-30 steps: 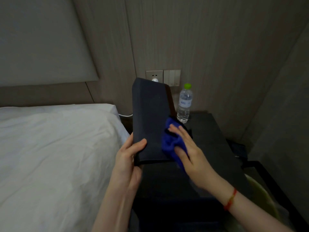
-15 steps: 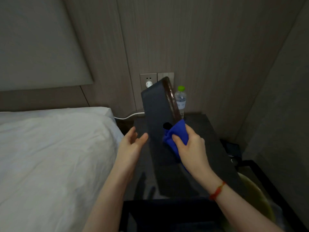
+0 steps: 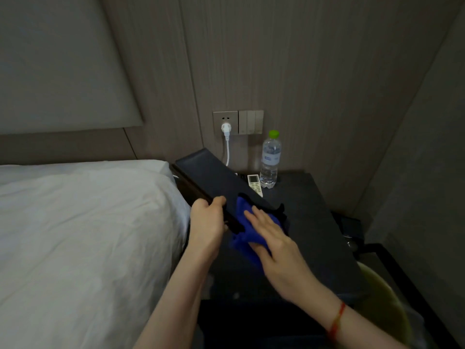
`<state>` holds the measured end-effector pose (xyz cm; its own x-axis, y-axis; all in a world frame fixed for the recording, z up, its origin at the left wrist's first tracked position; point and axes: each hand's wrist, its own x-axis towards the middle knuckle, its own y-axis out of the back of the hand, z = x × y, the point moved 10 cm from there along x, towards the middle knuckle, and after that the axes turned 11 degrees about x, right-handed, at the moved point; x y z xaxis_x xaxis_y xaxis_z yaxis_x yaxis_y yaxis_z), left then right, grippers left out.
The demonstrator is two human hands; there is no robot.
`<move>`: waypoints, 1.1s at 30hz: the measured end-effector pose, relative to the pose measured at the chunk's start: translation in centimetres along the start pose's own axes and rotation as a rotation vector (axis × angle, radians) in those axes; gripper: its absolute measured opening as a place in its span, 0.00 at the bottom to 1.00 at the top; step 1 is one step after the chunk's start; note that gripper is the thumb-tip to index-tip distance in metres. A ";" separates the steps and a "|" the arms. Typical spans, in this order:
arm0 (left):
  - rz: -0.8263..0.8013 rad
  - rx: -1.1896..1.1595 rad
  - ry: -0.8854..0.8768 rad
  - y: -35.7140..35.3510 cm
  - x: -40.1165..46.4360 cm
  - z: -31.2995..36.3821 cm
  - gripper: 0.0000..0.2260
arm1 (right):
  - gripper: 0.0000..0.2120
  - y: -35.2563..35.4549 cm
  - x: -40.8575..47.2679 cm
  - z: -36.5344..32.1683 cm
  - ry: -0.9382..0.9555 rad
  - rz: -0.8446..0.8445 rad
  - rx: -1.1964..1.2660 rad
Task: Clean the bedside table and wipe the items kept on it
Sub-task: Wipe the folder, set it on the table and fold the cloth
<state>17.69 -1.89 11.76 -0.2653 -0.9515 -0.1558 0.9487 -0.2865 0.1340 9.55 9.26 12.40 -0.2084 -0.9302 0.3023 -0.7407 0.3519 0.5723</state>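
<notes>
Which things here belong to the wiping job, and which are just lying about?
Job: blue cloth under right hand, dark box in left hand, bedside table, water bottle, remote.
Lying about: bed, wall plug, yellow bin.

you've got one cam, head-worn, wide-angle. it looks fwd and down from above the near end of the bedside table [image 3: 314, 222], close in, w/ the table's far end abt mid-frame. your left hand [image 3: 208, 222] and right hand [image 3: 276, 248] sit centre frame at the dark tray [image 3: 214, 177], forearms running out the bottom edge. bed [image 3: 75, 235] fills the left half, wall [image 3: 302, 71] w/ socket [image 3: 225, 120] takes the top, bin [image 3: 385, 298] clips the bottom-right corner.
</notes>
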 end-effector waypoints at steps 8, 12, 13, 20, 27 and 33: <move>-0.337 -0.241 0.011 -2.2 -0.2 0.9 0.08 | 0.26 1.5 5.2 0.0 0.026 -0.214 0.017; -0.450 -0.306 -0.034 -3.2 -0.6 1.6 0.11 | 0.27 1.2 7.7 -2.9 0.206 -0.259 -0.226; -0.440 -0.317 -0.034 -3.0 -0.5 1.6 0.12 | 0.26 1.2 8.2 -3.5 0.245 -0.261 -0.262; -0.365 -0.253 0.003 -1.9 0.3 1.7 0.08 | 0.24 2.1 11.5 -2.4 0.179 -0.139 -0.052; -0.420 -0.246 -0.012 -1.8 0.5 1.8 0.09 | 0.26 2.3 9.9 0.9 -0.024 -0.036 0.083; -0.403 -0.276 -0.019 -1.5 0.8 1.4 0.14 | 0.27 0.1 10.1 -5.1 0.276 -0.260 -0.157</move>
<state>15.82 -2.41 12.76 -0.6217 -0.7734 -0.1237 0.7792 -0.5946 -0.1983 10.67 0.48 19.39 0.1681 -0.9347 0.3131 -0.6350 0.1403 0.7597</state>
